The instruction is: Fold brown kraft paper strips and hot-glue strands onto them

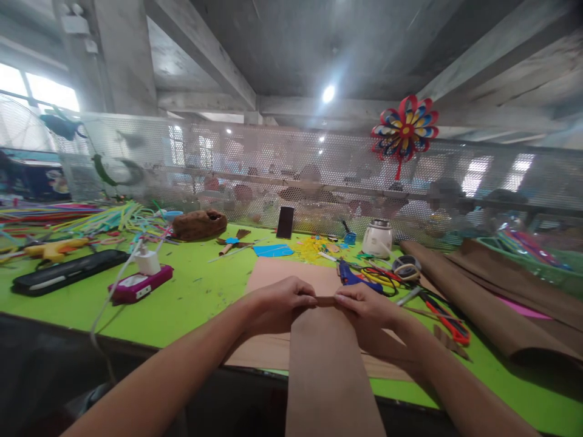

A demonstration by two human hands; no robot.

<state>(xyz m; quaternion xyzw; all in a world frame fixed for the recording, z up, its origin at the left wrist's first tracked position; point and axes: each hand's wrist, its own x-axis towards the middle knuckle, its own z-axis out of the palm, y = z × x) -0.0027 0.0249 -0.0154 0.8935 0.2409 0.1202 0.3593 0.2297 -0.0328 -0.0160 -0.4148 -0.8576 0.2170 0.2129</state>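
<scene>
Workbench: green tabletop (195, 288), backed by a perforated screen (273, 149).
Brown sheet (328, 370): between the hands, far edge apparently folded, near end running past the table's edge.
Left hand (285, 298): thumb and fingers pinch the fold's left end.
Right hand (370, 304): pinches its right end, probably so the fold lies straight.
Blue glue gun (351, 275): just beyond the right hand, likely for easy reach.
Purple power strip (158, 284): carries a white plug (147, 262).
Lettering: none legible.

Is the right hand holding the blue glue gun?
No, the right hand pinches the brown sheet; the blue glue gun lies beyond it.
</scene>
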